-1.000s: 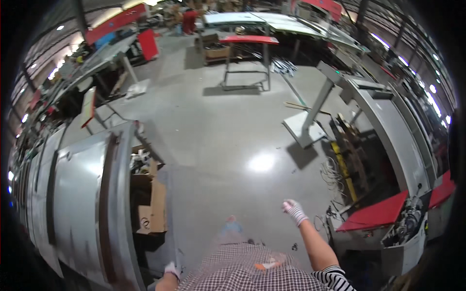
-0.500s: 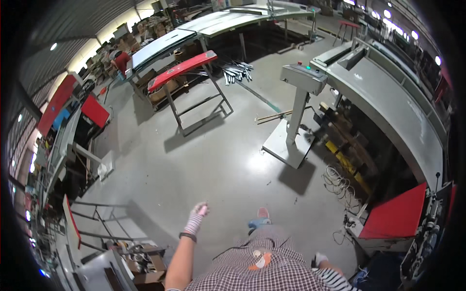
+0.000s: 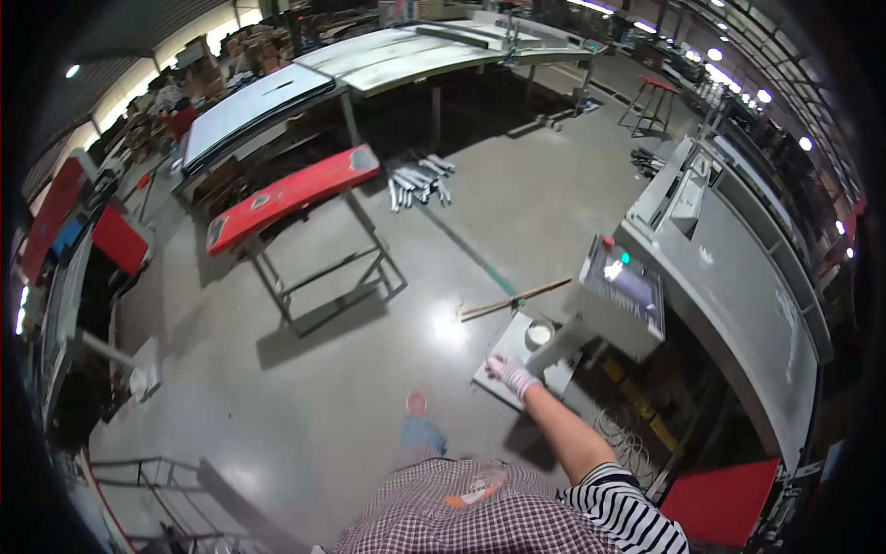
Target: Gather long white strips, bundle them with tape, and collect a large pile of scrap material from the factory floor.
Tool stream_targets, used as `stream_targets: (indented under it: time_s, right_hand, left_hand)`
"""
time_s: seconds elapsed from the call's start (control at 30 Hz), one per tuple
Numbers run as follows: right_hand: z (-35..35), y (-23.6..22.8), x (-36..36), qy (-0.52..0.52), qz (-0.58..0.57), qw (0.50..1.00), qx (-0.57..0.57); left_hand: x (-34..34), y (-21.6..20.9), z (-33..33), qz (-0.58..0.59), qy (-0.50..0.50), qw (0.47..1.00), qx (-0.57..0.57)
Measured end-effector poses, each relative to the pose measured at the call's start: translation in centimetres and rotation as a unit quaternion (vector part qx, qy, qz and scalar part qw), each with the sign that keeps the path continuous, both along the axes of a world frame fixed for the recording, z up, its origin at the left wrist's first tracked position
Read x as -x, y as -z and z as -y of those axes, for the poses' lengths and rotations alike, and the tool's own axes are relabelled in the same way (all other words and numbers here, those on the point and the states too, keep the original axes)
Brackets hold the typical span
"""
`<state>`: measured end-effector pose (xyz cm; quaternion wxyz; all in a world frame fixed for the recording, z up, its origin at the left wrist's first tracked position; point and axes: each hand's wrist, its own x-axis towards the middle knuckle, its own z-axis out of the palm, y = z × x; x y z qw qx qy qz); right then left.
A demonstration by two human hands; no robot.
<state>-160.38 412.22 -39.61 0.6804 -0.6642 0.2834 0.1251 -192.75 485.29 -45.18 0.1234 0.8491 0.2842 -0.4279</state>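
My right hand (image 3: 513, 376), in a light knitted glove with bare fingertips, reaches forward at waist height with nothing visible in it. Its fingers are slightly bent and look a little apart. Behind and below it, apart from it as far as I can tell, is the pale base plate (image 3: 501, 391) of a grey control console (image 3: 624, 297). A round pale object (image 3: 539, 333) rests on that plate beside the post. My left hand is outside the view. One shoe (image 3: 417, 402) shows ahead of my checked apron (image 3: 443, 503).
A red-topped stand (image 3: 295, 196) is ahead on the left. Metal strips (image 3: 421, 181) lie beyond it. Thin sticks (image 3: 517, 300) lie near the console base. A long machine bed (image 3: 752, 263) runs along the right, with coiled cable (image 3: 620, 441) on the floor below.
The console and red-topped stand appear closer, and the view has turned somewhat to the right. My left hand has left the view, while my right hand has swung forward.
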Motion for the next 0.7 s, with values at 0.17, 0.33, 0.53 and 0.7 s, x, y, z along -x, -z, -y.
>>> stream_targets:
  time_s: [0.17,0.33,0.53,0.7]
  right_hand:
    - [3.7,5.4,-11.2,-0.121,-0.169,0.957,0.202]
    - [9.7,9.1,-20.7,-0.003,-0.25,0.945,0.211]
    - [21.4,13.8,-44.6,-0.006,-0.231,0.944,0.236]
    - [37.7,15.3,-61.9,-0.018,-0.091,0.991,0.1]
  left_hand:
    - [-43.6,3.9,8.1,0.199,-0.091,0.961,0.167]
    - [-86.6,-5.4,37.5,0.283,-0.155,0.845,0.426]
    - [-113.4,-12.1,67.8,0.4,0.169,0.774,0.461]
    - [-124.4,-8.7,77.5,0.436,0.433,0.766,0.188]
